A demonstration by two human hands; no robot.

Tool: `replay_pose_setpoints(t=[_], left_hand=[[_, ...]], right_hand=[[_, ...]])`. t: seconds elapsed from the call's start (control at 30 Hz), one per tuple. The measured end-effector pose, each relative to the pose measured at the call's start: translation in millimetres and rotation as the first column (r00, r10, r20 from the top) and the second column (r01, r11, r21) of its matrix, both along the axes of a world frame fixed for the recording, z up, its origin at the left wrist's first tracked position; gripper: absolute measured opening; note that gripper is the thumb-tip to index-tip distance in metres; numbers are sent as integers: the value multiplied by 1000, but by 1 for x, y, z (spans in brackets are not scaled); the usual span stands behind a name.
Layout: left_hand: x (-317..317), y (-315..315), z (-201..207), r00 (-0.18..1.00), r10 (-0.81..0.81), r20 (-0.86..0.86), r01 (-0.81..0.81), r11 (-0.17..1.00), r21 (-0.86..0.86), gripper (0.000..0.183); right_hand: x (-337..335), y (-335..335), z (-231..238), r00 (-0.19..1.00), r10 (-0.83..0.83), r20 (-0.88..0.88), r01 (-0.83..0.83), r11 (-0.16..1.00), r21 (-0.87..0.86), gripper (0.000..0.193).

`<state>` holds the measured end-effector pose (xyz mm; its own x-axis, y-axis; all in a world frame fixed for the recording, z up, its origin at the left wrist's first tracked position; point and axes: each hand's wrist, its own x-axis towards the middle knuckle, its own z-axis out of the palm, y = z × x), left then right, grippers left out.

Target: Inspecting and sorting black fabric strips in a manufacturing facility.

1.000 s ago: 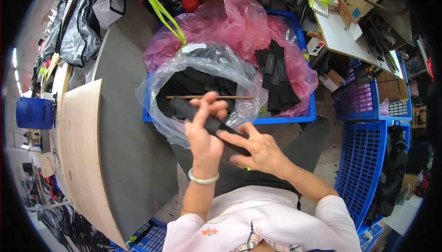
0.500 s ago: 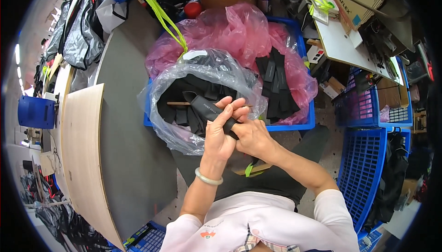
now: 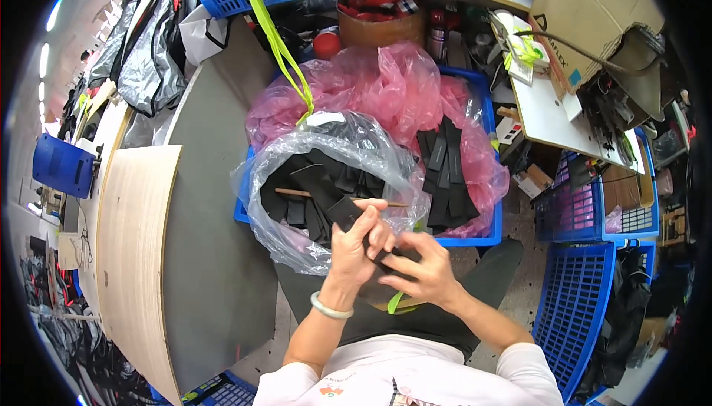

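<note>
A black fabric strip [image 3: 343, 214], flat and wide at its far end, runs slantwise through my left hand [image 3: 354, 246], whose fingers are closed round it. Just right of it is my right hand [image 3: 426, 269], its fingers apart and slightly blurred near the strip's lower end; contact there is unclear. Beneath the strip gapes a clear plastic bag [image 3: 268, 229] with several similar black pieces [image 3: 297, 209] inside. A thin wooden stick [image 3: 293, 192] lies across the bag's mouth, partly hidden by the strip and my left hand.
The bag sits in a blue crate [image 3: 486, 109] beside pink plastic [image 3: 400, 87] and more black strips [image 3: 445, 176]. A yellow-green ribbon [image 3: 274, 35] hangs to the bag. Left stands a grey table [image 3: 215, 258] with a wooden board [image 3: 137, 258]; right, blue crates [image 3: 571, 309].
My right hand has come away from my left and its fingers have spread. The strip's far end now shows flatter and wider. The whole view has shifted, with the crate lower in the picture.
</note>
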<state>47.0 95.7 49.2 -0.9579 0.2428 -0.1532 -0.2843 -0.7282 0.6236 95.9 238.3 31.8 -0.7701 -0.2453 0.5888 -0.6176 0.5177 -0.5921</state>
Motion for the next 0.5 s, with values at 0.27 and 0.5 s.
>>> replay_pose_setpoints(t=[0.27, 0.5], left_hand=[[27, -5, -4, 855, -511, -92, 396, 756, -521, 24], [56, -5, -4, 511, -856, -72, 765, 415, 493, 36]], right_hand=[[-44, 26, 76, 923, 276, 270, -154, 905, -397, 17], [-47, 34, 62, 533, 609, 587, 21, 684, -729, 19]])
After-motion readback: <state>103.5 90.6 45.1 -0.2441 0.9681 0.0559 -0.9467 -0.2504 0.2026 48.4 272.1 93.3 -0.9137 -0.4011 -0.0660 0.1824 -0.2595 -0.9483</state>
